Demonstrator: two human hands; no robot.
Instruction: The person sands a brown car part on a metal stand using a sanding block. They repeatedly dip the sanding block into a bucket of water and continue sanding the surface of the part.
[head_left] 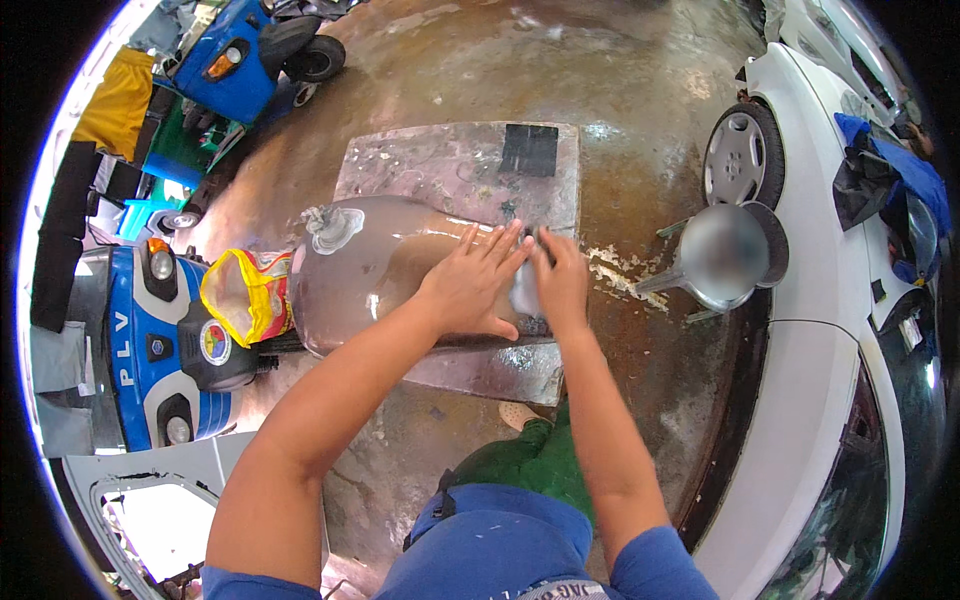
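A large, glossy brownish rounded panel [365, 260] lies across a worn flat board [440, 165] in front of me. My left hand [475, 275] rests flat on the panel's right part, fingers spread and pointing up to the right. Just right of it, my right hand [560, 285] presses down at the panel's right end with bent fingers; what is under them, if anything, is hidden. A pale grey-white patch [524, 290] shows between the two hands. Near the panel's left end, a crumpled grey lump [322, 226] sits on a second whitish patch.
A dark square sheet [530, 150] lies on the board's far side. Left of the panel stands an opened yellow-and-red bag [250, 295], beside a blue-and-white vehicle [150, 345]. To the right are a metal stool [720, 260] and a white car [800, 400].
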